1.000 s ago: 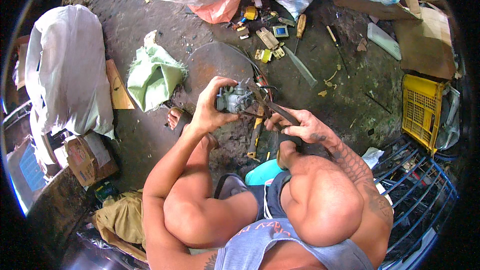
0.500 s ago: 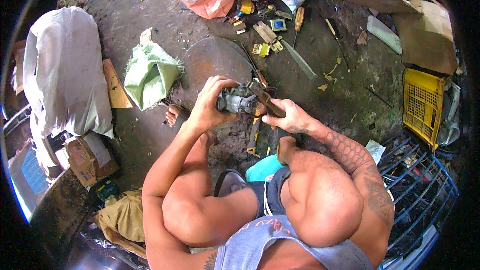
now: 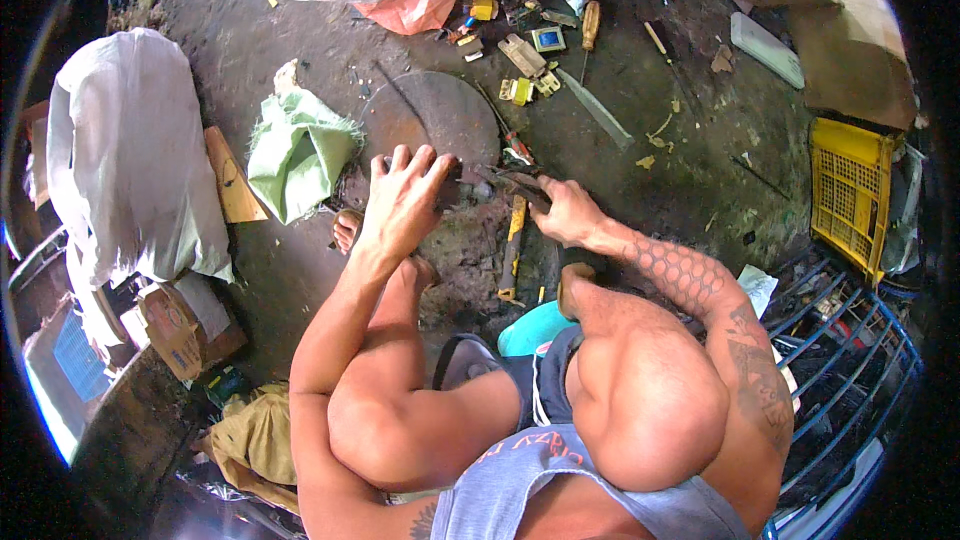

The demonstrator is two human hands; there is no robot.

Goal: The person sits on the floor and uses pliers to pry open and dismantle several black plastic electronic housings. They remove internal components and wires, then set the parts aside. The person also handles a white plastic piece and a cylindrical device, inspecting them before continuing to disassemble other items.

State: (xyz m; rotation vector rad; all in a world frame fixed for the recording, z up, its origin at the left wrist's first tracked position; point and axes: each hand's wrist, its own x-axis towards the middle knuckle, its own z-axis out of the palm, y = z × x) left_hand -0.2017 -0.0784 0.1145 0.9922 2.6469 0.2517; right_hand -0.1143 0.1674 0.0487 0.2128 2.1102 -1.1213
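My left hand [image 3: 408, 195] is held back upward with its fingers curled over, beside the round metal disc [image 3: 440, 115] on the ground. A dark shape shows at its fingertips, but what it grips is mostly hidden. In my right hand [image 3: 568, 215], closed round the handles, is a dark, rusty pair of pliers [image 3: 515, 183] with the jaws pointing left toward my left hand. Just below the pliers lies a hammer-like tool with a yellow and black handle [image 3: 512, 250]. A thin dark streak, a rod or a shadow, crosses the disc.
Beyond the disc lie a screwdriver [image 3: 591, 28], a flat blade [image 3: 596, 112] and small yellow parts [image 3: 517, 91]. Green sacking [image 3: 300, 155] and a white sack [image 3: 130, 150] sit left. On the right stand a yellow crate [image 3: 850, 195] and a blue wire basket [image 3: 845, 360].
My left hand has rolled over, back upward, and the grey metal part that showed in it is out of sight. The pliers have come away from that part. A dark streak now crosses the disc.
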